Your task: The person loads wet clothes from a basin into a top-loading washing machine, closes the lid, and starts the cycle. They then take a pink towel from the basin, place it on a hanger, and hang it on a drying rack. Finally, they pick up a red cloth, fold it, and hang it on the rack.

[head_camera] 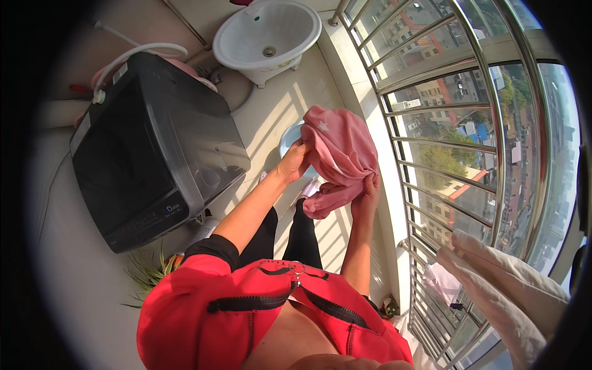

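A crumpled pink cloth garment (340, 145) with a pale star on it hangs between my two hands. My left hand (295, 162) grips its left edge, thumb on top. On the other side, my right hand (365, 196) pinches a gathered fold near the lower right, and a loose end droops to the left of it. Beneath the garment a light-blue basin (290, 136) on the floor is mostly hidden. My shoe (311, 187) shows just under the cloth.
At left stands a dark top-loading washing machine (134, 157) with a white hose. A white pedestal washbasin (268, 34) is at the far wall. Metal railings (444, 143) line the window at right, where beige cloth (497, 286) hangs. A potted plant (148, 275) sits low left.
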Demonstrator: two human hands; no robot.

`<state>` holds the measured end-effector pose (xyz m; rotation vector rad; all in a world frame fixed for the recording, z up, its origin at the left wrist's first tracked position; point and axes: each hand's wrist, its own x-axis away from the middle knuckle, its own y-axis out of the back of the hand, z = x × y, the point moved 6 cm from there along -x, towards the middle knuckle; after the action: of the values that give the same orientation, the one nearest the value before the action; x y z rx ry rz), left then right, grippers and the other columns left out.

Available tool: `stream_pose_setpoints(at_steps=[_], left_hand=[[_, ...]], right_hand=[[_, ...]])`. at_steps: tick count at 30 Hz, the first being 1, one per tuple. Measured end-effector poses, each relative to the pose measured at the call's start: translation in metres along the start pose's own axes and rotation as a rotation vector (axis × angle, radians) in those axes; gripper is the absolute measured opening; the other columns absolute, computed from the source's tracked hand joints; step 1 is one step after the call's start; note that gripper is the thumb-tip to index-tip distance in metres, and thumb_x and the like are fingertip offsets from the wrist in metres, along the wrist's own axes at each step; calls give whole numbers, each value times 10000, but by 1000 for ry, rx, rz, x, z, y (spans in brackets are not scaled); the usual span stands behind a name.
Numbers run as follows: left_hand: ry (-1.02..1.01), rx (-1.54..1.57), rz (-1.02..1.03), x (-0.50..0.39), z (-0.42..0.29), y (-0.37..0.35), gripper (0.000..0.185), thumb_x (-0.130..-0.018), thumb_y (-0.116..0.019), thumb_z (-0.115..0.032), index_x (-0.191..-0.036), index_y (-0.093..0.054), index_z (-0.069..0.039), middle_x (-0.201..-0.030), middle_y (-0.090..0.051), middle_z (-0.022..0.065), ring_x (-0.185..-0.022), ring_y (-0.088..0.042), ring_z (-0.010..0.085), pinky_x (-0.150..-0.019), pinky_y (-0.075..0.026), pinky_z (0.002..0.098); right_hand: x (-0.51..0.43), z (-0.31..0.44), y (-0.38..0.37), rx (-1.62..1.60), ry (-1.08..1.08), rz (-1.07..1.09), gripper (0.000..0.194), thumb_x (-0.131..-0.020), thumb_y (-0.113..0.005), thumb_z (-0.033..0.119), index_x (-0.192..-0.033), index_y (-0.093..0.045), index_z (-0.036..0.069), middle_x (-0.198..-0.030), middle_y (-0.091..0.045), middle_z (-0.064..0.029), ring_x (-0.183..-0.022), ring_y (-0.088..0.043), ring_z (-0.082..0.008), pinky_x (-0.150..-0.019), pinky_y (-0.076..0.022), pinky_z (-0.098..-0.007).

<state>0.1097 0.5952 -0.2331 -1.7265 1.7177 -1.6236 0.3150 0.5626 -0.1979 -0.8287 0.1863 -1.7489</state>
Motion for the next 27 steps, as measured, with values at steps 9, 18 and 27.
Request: stream_pose_setpoints(at_steps=[9, 18, 27], left_hand=[[-401, -428, 242, 116, -173, -111, 343, -904, -648, -182, -1211, -575, -46, -1155, -619, 48, -1108, -567, 174, -982, -439, 347], [-255, -1266, 89, 129, -223, -99, 164, -927, -625, -209, -939, -687, -58, -949, -704, 48, -844, -636, 118, -799, -494, 280], [-312, -906, -45, 134, -216, -93, 231, -931, -618, -257, -984, -652, -35, -860, -658, 32, -713, -623, 121, -629, -506, 249]], right_hand=[[34, 116, -48, 146, 295, 179, 198, -936, -543, 27, -1133, -553, 33, -1162, -611, -103, -1112, -569, -209, -961, -457, -349], [38, 196, -137, 1194, 276, 462, 119, -925, -601, 94, -1018, -617, 22, -977, -665, -35, -831, -601, -146, -742, -486, -283], [66, 259, -188, 194, 221, 503, 119, -960, -544, 111, -954, -607, 10, -876, -643, -48, -796, -631, -139, -744, -534, -269]])
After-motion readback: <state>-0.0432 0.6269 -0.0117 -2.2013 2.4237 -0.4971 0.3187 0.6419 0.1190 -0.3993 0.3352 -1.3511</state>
